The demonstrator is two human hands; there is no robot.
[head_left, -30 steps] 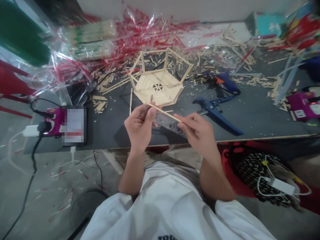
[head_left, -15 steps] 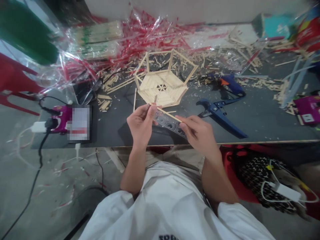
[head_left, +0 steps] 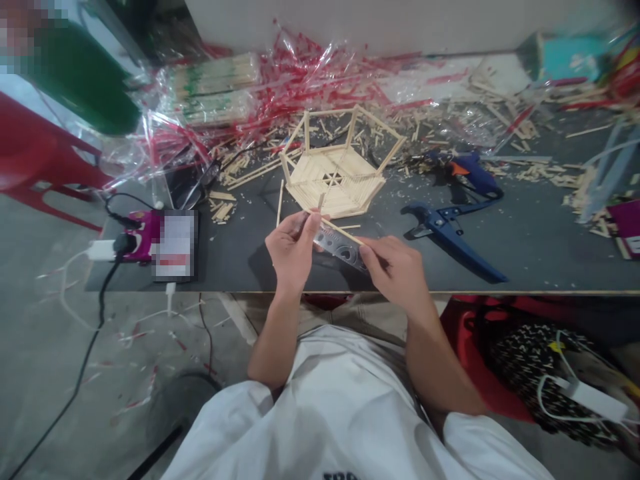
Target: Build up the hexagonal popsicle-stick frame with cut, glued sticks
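Observation:
Between my two hands, a thin wooden stick (head_left: 343,232) lies along a clear template ruler (head_left: 341,249) with cut-out shapes. My left hand (head_left: 290,257) is closed on their left end, thumb on top. My right hand (head_left: 400,270) pinches the stick's right end, with the ruler's end by its fingers. Just beyond my hands stands a six-sided stick frame (head_left: 350,170) with a slatted base and raised posts joined by a rim. One loose stick (head_left: 280,203) lies left of it. Right of my hands rests a blue-handled cutter (head_left: 445,237).
A blue glue gun (head_left: 473,175) lies behind the cutter. Cut stick pieces (head_left: 225,207) and red-and-clear wrappers (head_left: 320,80) cover the back. At left are a phone (head_left: 174,247) and a purple power strip (head_left: 143,233) with cables. A red stool (head_left: 45,160) stands beyond; the table edge (head_left: 240,291) is near me.
The whole view has shifted a little, so everything appears further right and slightly lower. My hands keep hold of the stick and ruler, and the ruler's markings show more plainly.

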